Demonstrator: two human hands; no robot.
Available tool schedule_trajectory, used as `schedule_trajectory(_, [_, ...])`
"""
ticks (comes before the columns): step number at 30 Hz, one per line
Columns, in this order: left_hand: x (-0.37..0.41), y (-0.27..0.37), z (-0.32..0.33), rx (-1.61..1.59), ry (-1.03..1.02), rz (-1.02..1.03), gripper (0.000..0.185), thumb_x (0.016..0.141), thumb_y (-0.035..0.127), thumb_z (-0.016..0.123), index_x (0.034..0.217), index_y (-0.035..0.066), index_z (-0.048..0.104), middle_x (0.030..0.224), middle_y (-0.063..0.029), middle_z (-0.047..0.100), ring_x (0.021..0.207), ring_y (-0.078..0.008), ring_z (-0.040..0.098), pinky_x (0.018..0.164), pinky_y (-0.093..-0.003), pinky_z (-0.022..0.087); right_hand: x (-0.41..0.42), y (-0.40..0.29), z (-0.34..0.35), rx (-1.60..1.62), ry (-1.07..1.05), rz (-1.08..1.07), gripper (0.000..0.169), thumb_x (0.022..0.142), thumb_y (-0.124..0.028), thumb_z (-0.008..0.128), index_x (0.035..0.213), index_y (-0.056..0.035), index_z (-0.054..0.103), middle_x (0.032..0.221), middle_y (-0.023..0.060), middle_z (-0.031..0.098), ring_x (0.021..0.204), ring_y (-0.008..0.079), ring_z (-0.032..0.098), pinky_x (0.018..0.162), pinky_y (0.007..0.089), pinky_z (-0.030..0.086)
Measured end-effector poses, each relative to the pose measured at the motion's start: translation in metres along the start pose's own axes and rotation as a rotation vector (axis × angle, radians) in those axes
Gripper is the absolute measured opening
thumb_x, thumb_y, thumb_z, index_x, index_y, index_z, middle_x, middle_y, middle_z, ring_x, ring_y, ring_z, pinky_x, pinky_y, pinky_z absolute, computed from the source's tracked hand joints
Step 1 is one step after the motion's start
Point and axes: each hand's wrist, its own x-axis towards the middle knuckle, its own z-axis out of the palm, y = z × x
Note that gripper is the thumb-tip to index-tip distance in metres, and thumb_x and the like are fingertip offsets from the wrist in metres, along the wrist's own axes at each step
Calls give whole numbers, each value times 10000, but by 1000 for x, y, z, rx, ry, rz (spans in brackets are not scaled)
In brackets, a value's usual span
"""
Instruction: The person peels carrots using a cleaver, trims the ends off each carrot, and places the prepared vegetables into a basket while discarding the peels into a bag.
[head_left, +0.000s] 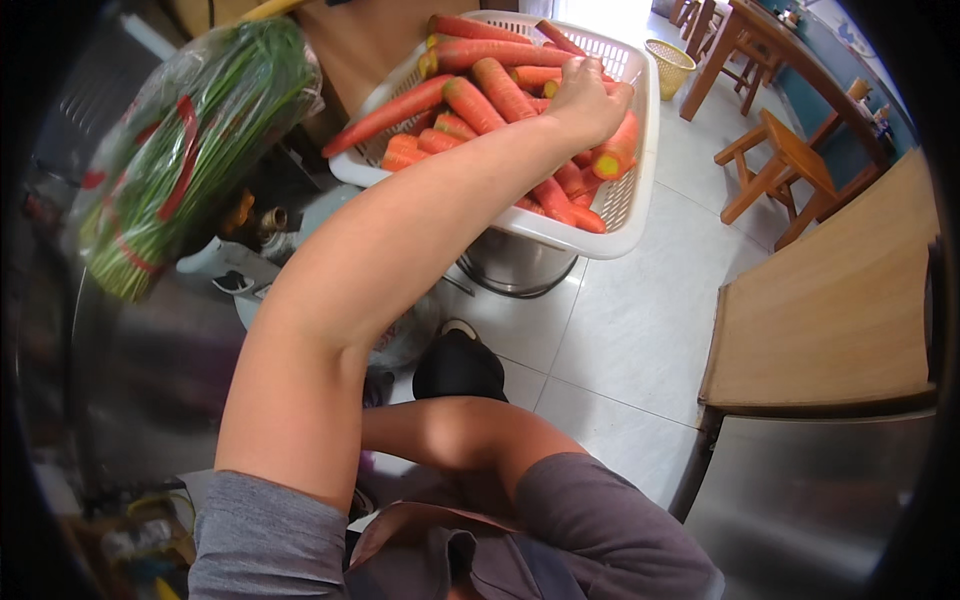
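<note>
My left hand (589, 103) reaches across to the far right side of a white plastic basket (592, 244) heaped with carrots (495, 56). Its fingers are bent down over the carrots near the basket's side wall, and their tips are partly hidden, so whether they grip anything is unclear. Just below that hand lies a thick carrot with a yellowish cut end (611, 161). The left forearm covers part of the basket's near rim. My right hand is out of view; its forearm passes behind my left arm.
Bagged long green stalks (195, 165) with red ties lie at left on a metal surface. A round metal container (521, 262) shows below the basket. A wooden stool (787, 161), a yellow wastebasket (670, 67) and a wooden table stand beyond. A wooden panel (825, 307) borders the right.
</note>
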Motion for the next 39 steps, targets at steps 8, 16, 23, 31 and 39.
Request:
schedule_trajectory(8, [-159, 59, -209, -91, -408, 219, 324, 860, 105, 528, 1149, -37, 555, 1059, -168, 642, 1008, -253, 627, 914, -342, 482, -7, 17, -30, -32, 14, 182, 232, 754, -138, 571, 916, -71, 722, 929, 170, 694, 905, 305, 675, 769, 423, 524])
schedule_trajectory(16, [-396, 64, -373, -166, -550, -680, 249, 873, 16, 445, 994, -71, 644, 1001, -145, 661, 874, -204, 641, 806, -305, 508, -16, 34, -42, -90, 38, 265, 227, 813, -124, 510, 937, -62, 689, 904, 187, 684, 881, 330, 664, 793, 405, 518])
schedule_trajectory(23, [-501, -138, -324, 545, -400, -1032, 378, 865, 73, 458, 1219, 19, 578, 1158, -202, 621, 1095, -299, 589, 952, -363, 440, -4, 50, -51, -155, 139, 337, 235, 815, -192, 586, 999, -55, 637, 875, 175, 671, 864, 366, 635, 777, 456, 501])
schedule_trajectory(31, [-525, -311, -310, 433, 2, -1118, 423, 915, 174, 436, 1319, 50, 460, 1308, -236, 502, 1190, -341, 513, 1003, -403, 394, 1, 57, -36, -270, 226, 305, 117, 821, -175, 585, 847, -63, 560, 702, 156, 646, 677, 372, 637, 639, 471, 504])
schedule_trajectory(39, [-490, -287, -315, 776, -311, -1000, 392, 934, 206, 412, 1275, 17, 456, 1249, -207, 517, 1156, -299, 518, 973, -398, 406, 1, 51, -47, -177, 164, 344, 149, 831, -203, 585, 859, -57, 571, 716, 164, 650, 691, 374, 638, 639, 475, 499])
